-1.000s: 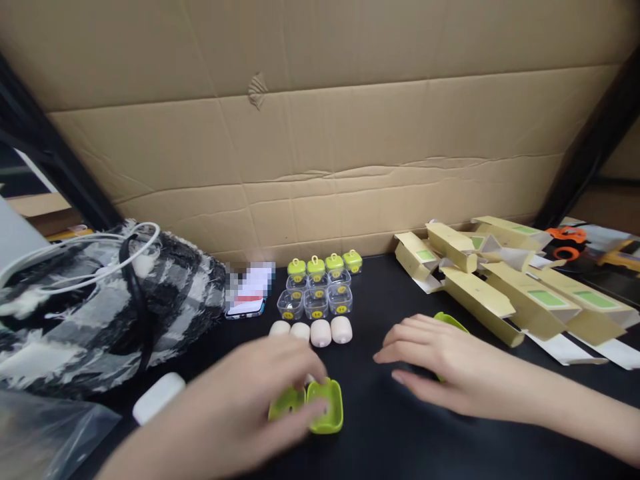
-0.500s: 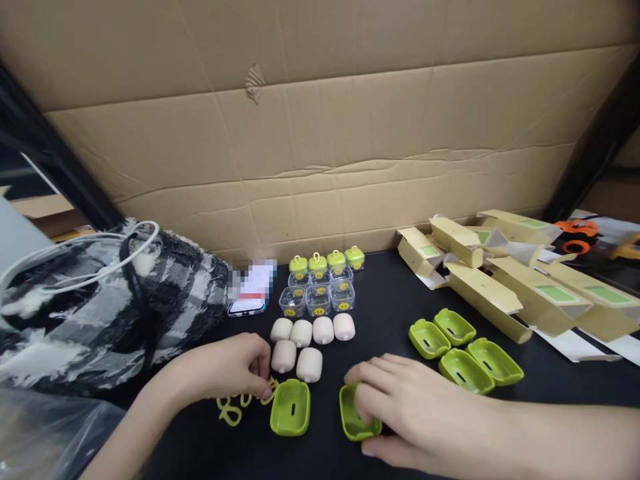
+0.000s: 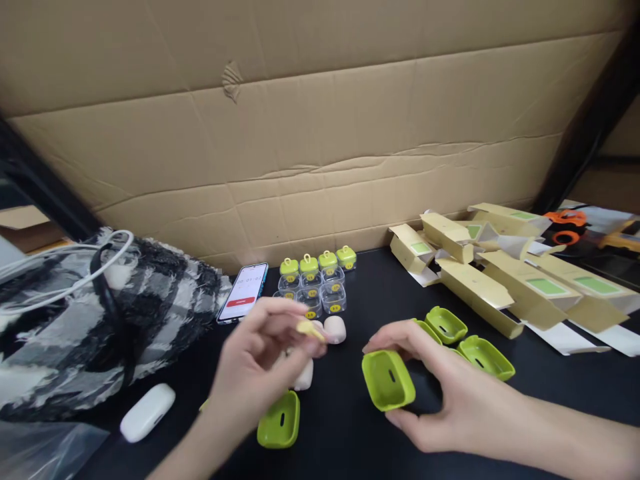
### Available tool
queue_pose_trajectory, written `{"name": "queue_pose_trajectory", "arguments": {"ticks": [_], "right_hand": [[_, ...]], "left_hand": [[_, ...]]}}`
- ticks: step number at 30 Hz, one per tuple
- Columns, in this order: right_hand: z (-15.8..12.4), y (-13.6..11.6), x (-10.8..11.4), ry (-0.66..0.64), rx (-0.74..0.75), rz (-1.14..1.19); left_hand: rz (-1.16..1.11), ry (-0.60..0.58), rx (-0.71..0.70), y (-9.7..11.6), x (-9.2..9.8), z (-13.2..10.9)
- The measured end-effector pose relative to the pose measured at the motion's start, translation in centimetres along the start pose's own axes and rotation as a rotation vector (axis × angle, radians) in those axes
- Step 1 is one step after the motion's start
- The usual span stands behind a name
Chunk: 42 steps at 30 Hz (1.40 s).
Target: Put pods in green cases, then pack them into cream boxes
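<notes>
My right hand [image 3: 445, 393] grips a lime green case half [image 3: 389, 379] and holds it above the black table [image 3: 360, 440], its slotted face toward me. My left hand [image 3: 265, 370] is raised beside it, fingers pinched on a small pale yellow piece [image 3: 310, 329]. Below my left hand another green case half [image 3: 280, 420] lies on the table. More green halves [image 3: 467, 340] lie behind my right hand. Cream rounded cases [image 3: 335, 328] sit partly hidden by my left fingers.
Small clear boxes with green lids [image 3: 320, 277] stand at the back by a phone [image 3: 243, 300]. Folded kraft cartons [image 3: 505, 273] pile at the right. A black-and-white fuzzy bag [image 3: 100, 320] with a white cable fills the left; a white earbud case [image 3: 147, 412] lies near it. A cardboard wall [image 3: 320, 120] backs everything.
My right hand lifted a green half off the table and turned it upright. My left hand rose from the yellow loops with a small yellow piece pinched. The view shifted slightly right.
</notes>
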State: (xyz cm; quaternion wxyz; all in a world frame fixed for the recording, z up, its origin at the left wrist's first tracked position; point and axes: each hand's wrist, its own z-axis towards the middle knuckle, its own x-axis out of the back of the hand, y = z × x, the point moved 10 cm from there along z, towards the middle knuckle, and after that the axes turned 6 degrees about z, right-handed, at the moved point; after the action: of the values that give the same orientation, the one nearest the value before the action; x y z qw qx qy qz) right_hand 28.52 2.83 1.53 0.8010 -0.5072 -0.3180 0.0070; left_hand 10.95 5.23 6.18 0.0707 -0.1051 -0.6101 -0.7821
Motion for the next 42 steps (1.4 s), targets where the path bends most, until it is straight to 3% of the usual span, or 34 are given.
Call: {"name": "queue_pose_trajectory", "arguments": {"ticks": [2,5,8,14,22,28,32,35,42], "right_hand": [[0.0,-0.1,-0.1,-0.008,0.008,0.019],[0.1,-0.6,-0.1,0.008,0.069,0.019],[-0.2,-1.3,-0.1,0.049,0.17,-0.004],[-0.9,-1.2,-0.1,0.116,0.259,-0.029],[-0.9,-2.8,-0.8,0.074,0.384,-0.167],[-1.1,-3.2,-1.0,0.056,0.394,-0.206],[-1.0,-3.5,-1.1,0.056,0.406,-0.178],[-1.1,-3.6,-1.2,0.067,0.415,-0.144],[-1.4,-4.3,-1.2,0.112,0.44,-0.116]], "left_hand": [[-0.111,-0.054,0.047,-1.1,-2.9,-1.3],[-0.151,-0.122,0.07,-2.1,-4.8,-2.6],[-0.154,-0.124,0.068,-2.3,-4.7,-2.8],[-0.283,-0.138,0.381,-5.8,-5.7,-3.1],[-0.34,-0.202,0.365,-8.1,-6.9,-3.0],[-0.238,-0.268,0.225,-6.9,-7.3,-3.1],[-0.2,-0.35,0.304,-6.0,-8.2,-3.8],[-0.253,-0.321,0.361,-5.6,-8.2,-3.9],[-0.213,-0.295,0.289,-5.5,-8.0,-3.9]]}}
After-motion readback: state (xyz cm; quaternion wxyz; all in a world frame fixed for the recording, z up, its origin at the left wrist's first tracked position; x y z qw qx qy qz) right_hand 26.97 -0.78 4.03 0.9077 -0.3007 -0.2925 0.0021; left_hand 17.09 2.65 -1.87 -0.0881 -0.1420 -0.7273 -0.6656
